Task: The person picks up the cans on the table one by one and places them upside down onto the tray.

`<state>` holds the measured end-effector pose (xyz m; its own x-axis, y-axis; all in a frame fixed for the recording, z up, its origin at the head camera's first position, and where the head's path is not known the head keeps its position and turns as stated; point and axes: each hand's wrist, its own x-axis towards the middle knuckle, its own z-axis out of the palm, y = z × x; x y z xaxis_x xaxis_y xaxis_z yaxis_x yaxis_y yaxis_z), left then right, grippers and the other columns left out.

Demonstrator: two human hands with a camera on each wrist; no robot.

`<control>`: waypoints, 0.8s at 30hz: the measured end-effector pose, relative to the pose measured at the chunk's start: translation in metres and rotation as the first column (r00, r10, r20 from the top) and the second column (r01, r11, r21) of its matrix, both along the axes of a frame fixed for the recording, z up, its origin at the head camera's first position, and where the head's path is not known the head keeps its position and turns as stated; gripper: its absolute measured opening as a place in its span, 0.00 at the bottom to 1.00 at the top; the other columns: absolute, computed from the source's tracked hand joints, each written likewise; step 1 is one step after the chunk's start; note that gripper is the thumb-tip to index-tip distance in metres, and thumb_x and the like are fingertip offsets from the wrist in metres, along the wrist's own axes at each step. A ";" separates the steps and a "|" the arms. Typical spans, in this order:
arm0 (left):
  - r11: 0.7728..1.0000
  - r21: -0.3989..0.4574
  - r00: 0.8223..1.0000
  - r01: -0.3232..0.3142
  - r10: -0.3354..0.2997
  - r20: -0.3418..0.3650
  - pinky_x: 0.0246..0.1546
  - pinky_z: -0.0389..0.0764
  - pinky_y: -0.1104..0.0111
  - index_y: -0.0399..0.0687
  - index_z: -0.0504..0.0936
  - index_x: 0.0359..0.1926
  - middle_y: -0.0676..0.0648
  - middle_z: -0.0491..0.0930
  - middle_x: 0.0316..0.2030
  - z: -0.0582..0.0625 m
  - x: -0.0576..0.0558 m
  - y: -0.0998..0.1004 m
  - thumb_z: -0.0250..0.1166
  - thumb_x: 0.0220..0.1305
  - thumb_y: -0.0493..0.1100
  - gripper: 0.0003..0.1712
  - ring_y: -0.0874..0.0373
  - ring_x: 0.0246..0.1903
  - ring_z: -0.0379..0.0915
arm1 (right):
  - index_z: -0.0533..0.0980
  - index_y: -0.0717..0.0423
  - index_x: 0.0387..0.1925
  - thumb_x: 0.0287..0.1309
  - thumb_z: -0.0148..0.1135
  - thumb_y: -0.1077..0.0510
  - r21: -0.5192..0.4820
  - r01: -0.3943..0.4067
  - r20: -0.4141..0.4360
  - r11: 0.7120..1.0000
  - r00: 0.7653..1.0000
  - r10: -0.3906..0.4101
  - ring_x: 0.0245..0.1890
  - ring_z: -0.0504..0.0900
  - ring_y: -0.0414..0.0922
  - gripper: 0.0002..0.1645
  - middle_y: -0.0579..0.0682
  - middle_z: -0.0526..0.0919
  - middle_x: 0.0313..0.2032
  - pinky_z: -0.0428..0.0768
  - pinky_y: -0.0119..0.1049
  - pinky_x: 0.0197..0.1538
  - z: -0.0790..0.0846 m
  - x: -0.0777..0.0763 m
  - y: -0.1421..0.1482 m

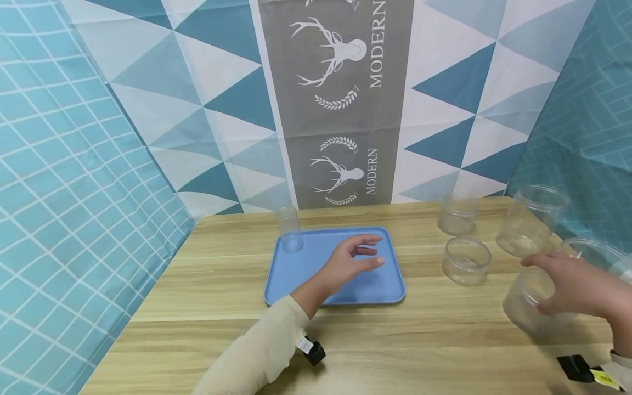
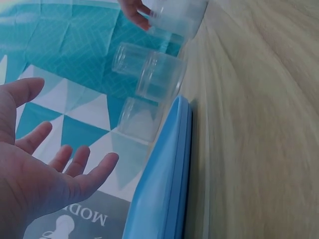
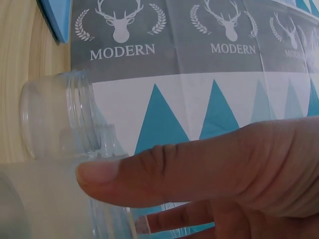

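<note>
My left hand hovers over the blue tray, fingers spread and holding nothing; the left wrist view also shows its bare palm. At the right, my right hand grips a clear plastic jar near its top, thumb on the near side and fingers round the far side. Up close in the right wrist view, the thumb crosses this jar, while part of the fingers is hidden. A slim clear cylindrical container stands upright on the tray's far left corner.
Right of the tray stand a short clear jar, another clear jar behind it, and a tall one near the back right. A further clear container is partly hidden behind my right hand. Patterned cloth hangs behind the wooden table.
</note>
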<state>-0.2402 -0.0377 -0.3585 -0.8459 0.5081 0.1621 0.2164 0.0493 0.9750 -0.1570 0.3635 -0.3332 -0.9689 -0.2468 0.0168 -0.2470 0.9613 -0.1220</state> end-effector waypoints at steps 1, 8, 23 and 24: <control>1.000 0.015 1.000 0.001 -0.002 0.014 0.46 0.82 0.63 0.50 0.78 0.60 0.49 0.74 0.56 0.000 0.000 0.002 0.70 0.60 0.39 0.26 0.49 0.57 0.72 | 0.74 0.74 0.50 0.24 0.84 0.53 -0.004 0.000 0.005 1.000 1.000 0.000 0.45 0.73 0.72 0.49 0.73 0.76 0.46 0.79 0.57 0.36 0.001 0.000 0.000; 0.993 0.118 0.994 0.024 -0.036 0.102 0.49 0.81 0.51 0.43 0.75 0.62 0.48 0.74 0.55 -0.002 0.003 0.013 0.67 0.61 0.35 0.27 0.50 0.56 0.74 | 0.75 0.71 0.49 0.22 0.84 0.54 -0.024 -0.002 0.022 1.000 1.000 0.003 0.44 0.75 0.68 0.46 0.69 0.78 0.45 0.79 0.53 0.34 0.002 -0.001 0.002; 0.960 0.280 0.958 0.028 -0.106 0.267 0.47 0.79 0.44 0.37 0.73 0.62 0.42 0.72 0.55 -0.006 0.006 0.029 0.63 0.63 0.32 0.25 0.47 0.54 0.73 | 0.74 0.69 0.50 0.28 0.83 0.53 -0.014 -0.012 0.070 1.000 0.997 0.013 0.43 0.76 0.67 0.45 0.69 0.77 0.46 0.79 0.54 0.35 0.011 0.000 -0.007; 0.957 0.287 0.956 0.031 -0.112 0.271 0.47 0.79 0.44 0.36 0.73 0.62 0.42 0.72 0.55 -0.006 0.006 0.029 0.62 0.63 0.32 0.25 0.46 0.54 0.73 | 0.74 0.69 0.51 0.28 0.83 0.53 -0.015 -0.012 0.076 1.000 0.997 0.013 0.43 0.76 0.67 0.45 0.69 0.77 0.46 0.79 0.54 0.35 0.012 -0.001 -0.007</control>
